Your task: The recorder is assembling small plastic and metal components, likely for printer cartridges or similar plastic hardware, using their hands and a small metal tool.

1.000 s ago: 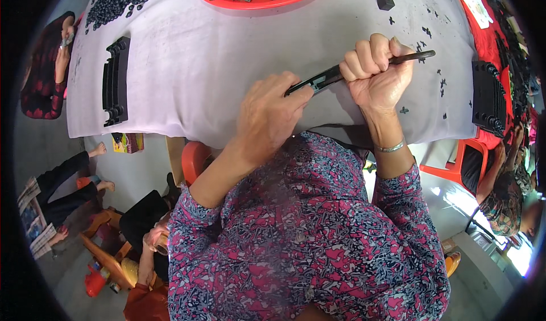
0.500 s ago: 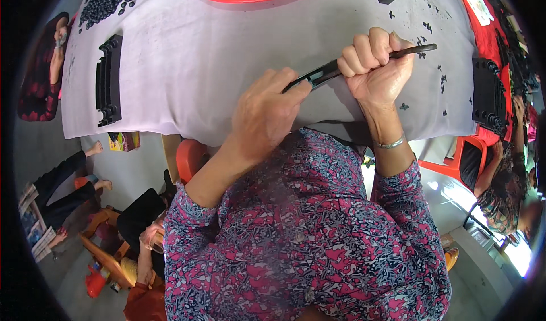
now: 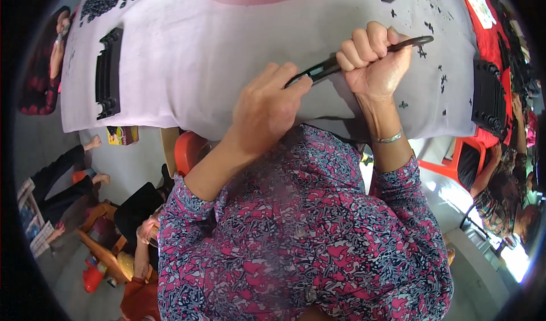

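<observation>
Far left on the desk there's a black ridged part lying flat on the pale cloth, well away from the action. Moving in, the left hand sits knuckles-up, its fingertips pinching the near end of a strip. That strip is thin, long, black and a bit glossy, with a curved far tip, held just above the desk and tilted up toward the right. The right hand has a full fist grip closed around its middle, so one end sticks out left toward the other hand's grip and the curved end pokes out right. Past that, small black bits are scattered about, and another black part sits at the right edge.
</observation>
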`<state>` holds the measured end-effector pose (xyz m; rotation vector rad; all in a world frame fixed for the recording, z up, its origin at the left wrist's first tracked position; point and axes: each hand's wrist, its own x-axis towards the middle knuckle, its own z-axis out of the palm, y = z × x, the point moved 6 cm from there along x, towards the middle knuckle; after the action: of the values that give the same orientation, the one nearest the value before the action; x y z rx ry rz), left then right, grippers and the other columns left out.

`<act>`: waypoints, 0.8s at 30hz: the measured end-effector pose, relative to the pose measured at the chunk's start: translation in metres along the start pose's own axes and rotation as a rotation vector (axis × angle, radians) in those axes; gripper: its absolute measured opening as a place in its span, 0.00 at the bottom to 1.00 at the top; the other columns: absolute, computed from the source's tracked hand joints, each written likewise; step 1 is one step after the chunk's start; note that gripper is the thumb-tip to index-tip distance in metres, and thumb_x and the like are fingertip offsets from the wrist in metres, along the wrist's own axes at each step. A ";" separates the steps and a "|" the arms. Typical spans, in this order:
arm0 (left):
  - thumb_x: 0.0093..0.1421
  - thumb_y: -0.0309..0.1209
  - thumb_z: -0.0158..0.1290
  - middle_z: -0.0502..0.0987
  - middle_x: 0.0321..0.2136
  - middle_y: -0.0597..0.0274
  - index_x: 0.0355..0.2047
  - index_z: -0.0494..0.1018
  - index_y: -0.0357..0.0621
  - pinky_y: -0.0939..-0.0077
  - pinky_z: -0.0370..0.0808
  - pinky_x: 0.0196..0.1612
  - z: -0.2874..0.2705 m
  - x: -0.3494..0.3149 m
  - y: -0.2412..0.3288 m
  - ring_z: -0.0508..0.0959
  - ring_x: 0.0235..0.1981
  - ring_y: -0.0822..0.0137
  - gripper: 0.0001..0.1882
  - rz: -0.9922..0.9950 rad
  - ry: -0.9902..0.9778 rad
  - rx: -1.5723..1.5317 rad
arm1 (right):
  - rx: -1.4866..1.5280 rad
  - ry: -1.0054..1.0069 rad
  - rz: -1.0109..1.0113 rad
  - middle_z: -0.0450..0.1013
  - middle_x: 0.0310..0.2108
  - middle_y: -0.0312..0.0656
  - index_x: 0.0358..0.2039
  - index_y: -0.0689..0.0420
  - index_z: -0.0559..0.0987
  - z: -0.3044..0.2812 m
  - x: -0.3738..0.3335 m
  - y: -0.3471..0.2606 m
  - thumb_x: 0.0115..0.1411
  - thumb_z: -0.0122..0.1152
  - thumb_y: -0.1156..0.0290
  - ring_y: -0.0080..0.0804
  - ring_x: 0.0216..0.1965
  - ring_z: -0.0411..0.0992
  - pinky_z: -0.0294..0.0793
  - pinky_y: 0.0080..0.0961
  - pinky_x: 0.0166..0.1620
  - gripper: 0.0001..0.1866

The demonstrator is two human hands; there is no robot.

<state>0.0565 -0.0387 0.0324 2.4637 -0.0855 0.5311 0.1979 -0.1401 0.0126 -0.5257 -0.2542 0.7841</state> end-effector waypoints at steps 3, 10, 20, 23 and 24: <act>0.51 0.20 0.59 0.75 0.33 0.58 0.38 0.79 0.40 0.64 0.75 0.36 -0.007 0.000 -0.002 0.76 0.33 0.56 0.12 0.047 0.020 0.002 | 0.061 -0.037 0.003 0.45 0.14 0.27 0.16 0.47 0.54 -0.003 0.002 -0.001 0.65 0.38 0.44 0.22 0.16 0.41 0.39 0.26 0.21 0.26; 0.55 0.26 0.53 0.73 0.33 0.59 0.34 0.75 0.46 0.64 0.77 0.36 -0.003 -0.013 -0.004 0.78 0.34 0.57 0.06 0.109 0.123 0.024 | -0.136 -0.010 -0.086 0.47 0.15 0.27 0.19 0.48 0.57 0.029 -0.009 -0.062 0.69 0.45 0.49 0.19 0.17 0.45 0.43 0.21 0.19 0.25; 0.48 0.28 0.59 0.74 0.37 0.58 0.39 0.71 0.40 0.63 0.75 0.38 0.004 -0.023 -0.004 0.76 0.39 0.57 0.17 0.059 0.052 0.192 | -1.447 0.379 0.149 0.61 0.13 0.26 0.20 0.48 0.66 -0.072 0.027 -0.075 0.68 0.57 0.51 0.14 0.11 0.55 0.51 0.14 0.14 0.23; 0.47 0.29 0.60 0.74 0.36 0.60 0.36 0.75 0.41 0.65 0.75 0.39 0.019 -0.019 -0.011 0.76 0.40 0.58 0.15 -0.001 -0.041 0.328 | -1.580 0.238 0.071 0.60 0.15 0.26 0.18 0.53 0.69 -0.068 0.041 -0.057 0.68 0.58 0.57 0.14 0.15 0.55 0.51 0.18 0.18 0.22; 0.47 0.29 0.60 0.74 0.36 0.60 0.35 0.76 0.41 0.65 0.75 0.39 0.019 -0.019 -0.014 0.76 0.40 0.58 0.14 -0.017 -0.033 0.329 | -1.638 0.170 -0.011 0.60 0.15 0.27 0.18 0.55 0.70 -0.065 0.045 -0.048 0.69 0.58 0.58 0.15 0.16 0.54 0.51 0.20 0.19 0.23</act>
<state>0.0481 -0.0400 0.0033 2.7905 0.0116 0.5320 0.2848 -0.1589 -0.0153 -2.1080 -0.7300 0.3584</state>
